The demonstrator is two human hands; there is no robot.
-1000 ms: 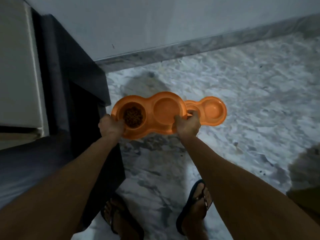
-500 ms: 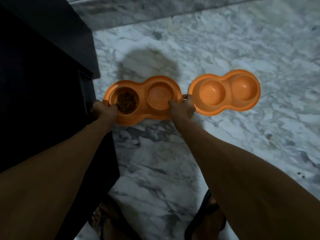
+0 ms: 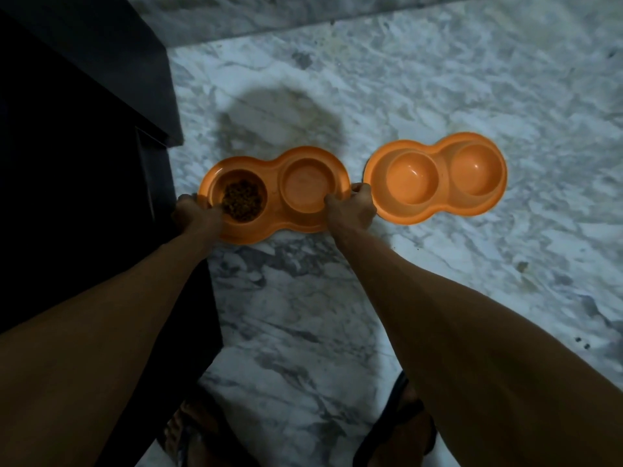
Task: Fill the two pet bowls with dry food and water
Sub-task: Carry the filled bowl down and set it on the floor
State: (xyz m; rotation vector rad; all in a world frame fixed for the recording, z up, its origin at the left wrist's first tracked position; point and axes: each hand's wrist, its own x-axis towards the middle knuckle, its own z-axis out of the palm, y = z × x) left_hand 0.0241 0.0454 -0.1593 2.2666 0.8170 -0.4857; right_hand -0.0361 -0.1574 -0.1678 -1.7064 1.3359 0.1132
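Two orange double pet bowls are low over the marble floor. The left double bowl (image 3: 276, 227) carries brown dry food (image 3: 242, 201) in its left well; its right well (image 3: 305, 182) looks plain orange, and I cannot tell whether water is in it. My left hand (image 3: 195, 214) grips its left rim and my right hand (image 3: 352, 207) grips its right rim. The second double bowl (image 3: 435, 178) lies on the floor just right of my right hand, both wells bare.
A dark cabinet (image 3: 84, 163) stands at the left, its corner close to the held bowl. Grey-white marble floor (image 3: 438, 79) spreads ahead and to the right, ending at a skirting along the top. My sandalled feet (image 3: 401, 416) are at the bottom.
The held bowl has come down toward the floor beside the second bowl, and my view has tipped downward and moved closer. Both hands keep their grip on the rims.
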